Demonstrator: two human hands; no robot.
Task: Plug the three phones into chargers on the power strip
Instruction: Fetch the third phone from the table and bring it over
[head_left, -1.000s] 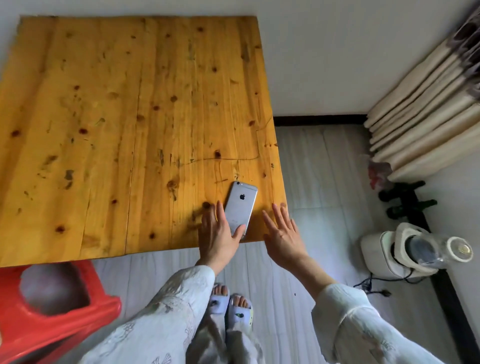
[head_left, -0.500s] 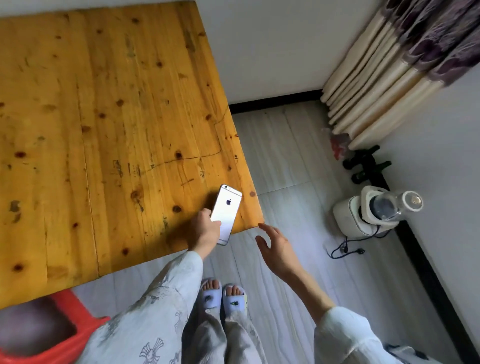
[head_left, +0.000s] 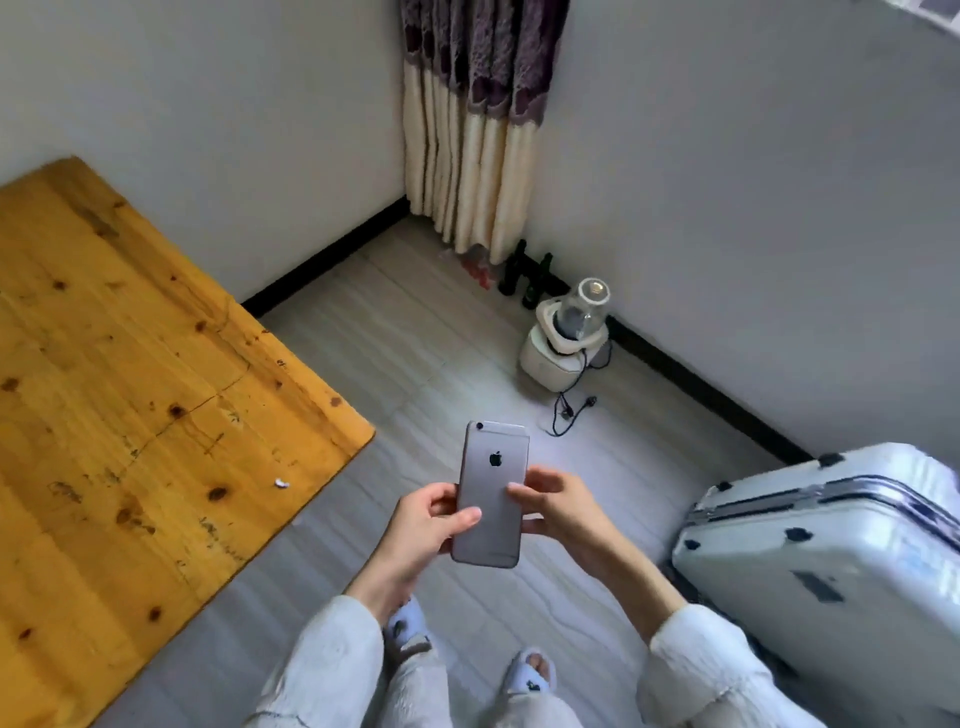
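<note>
A grey phone (head_left: 492, 493) with a dark logo on its back is held in the air over the floor, back side up, clear of the table. My left hand (head_left: 423, 525) grips its lower left edge with the thumb across the back. My right hand (head_left: 558, 506) holds its right edge, fingertips on the back. No charger, power strip or other phone is in view.
The wooden table (head_left: 130, 415) lies to the left, with a small white scrap (head_left: 281, 484) near its edge. A white blender (head_left: 566, 335) with a loose black cord (head_left: 569, 413) stands by the wall. A silver suitcase (head_left: 831, 561) lies at right. Curtain (head_left: 470, 130) hangs in the corner.
The phone left the table corner: my left hand lifted it, my right hand joined it, and the view swung right toward the corner and suitcase.
</note>
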